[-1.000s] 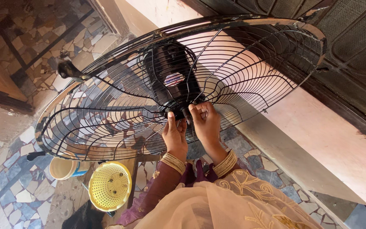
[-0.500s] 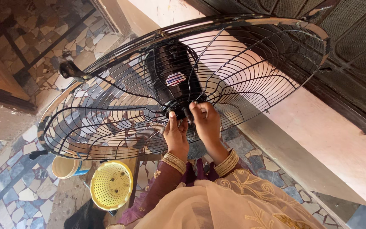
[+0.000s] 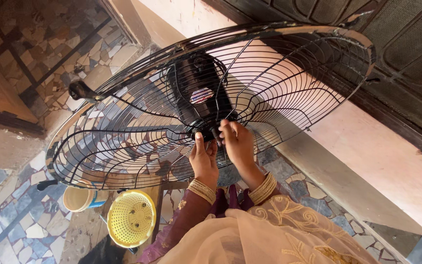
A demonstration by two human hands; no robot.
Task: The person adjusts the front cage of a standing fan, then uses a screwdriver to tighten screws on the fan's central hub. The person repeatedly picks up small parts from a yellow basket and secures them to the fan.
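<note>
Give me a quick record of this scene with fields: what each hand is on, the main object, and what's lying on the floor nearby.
main object: black wire fan guard with black motor housing at its centre
left hand: fingertips at the guard's hub, below the motor
right hand: fingers on the same hub, beside the left
floor: mosaic stone tiles
nearby: yellow perforated basket; cream cup

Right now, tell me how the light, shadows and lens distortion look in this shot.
Head view: strong sun lights the pink wall, hard-edged shade falls across the tiled floor, the fan guard bows from wide-angle stretch, the motor stays dark, and both the left hand and right hand look sharp.
</note>
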